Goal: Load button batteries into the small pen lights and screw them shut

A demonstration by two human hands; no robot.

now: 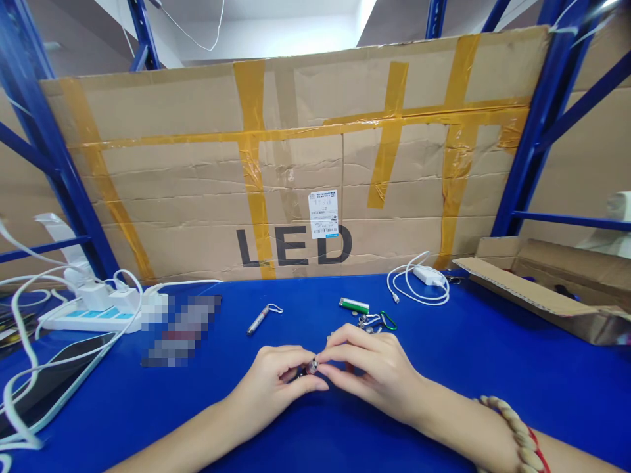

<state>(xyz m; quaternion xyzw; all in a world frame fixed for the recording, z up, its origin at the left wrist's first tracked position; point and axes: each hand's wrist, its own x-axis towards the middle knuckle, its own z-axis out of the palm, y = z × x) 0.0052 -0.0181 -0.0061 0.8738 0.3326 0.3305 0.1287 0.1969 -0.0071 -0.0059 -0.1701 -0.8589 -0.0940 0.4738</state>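
Between the thumb and fingers of my left hand [279,378] is a small silver metal tube [312,366], mostly covered by the fingers, with its end facing right. My right hand [372,364] pinches at that end with thumb and fingertips; any tiny part inside the pinch is hidden. Just beyond my right hand lie a green and silver tube [353,305], a green carabiner [388,320] and some small metal pieces [367,320]. Farther left, a silver keychain penlight [256,322] with a clip rests on the blue tabletop [236,433].
At the left are a white power strip [89,318] with plugs and looping cables, a phone [54,381] and a blurred-out item [182,332]. A coiled white cable [419,282] lies at the back right beside an open cardboard box [542,289]. A tall cardboard sheet [197,197] stands behind.
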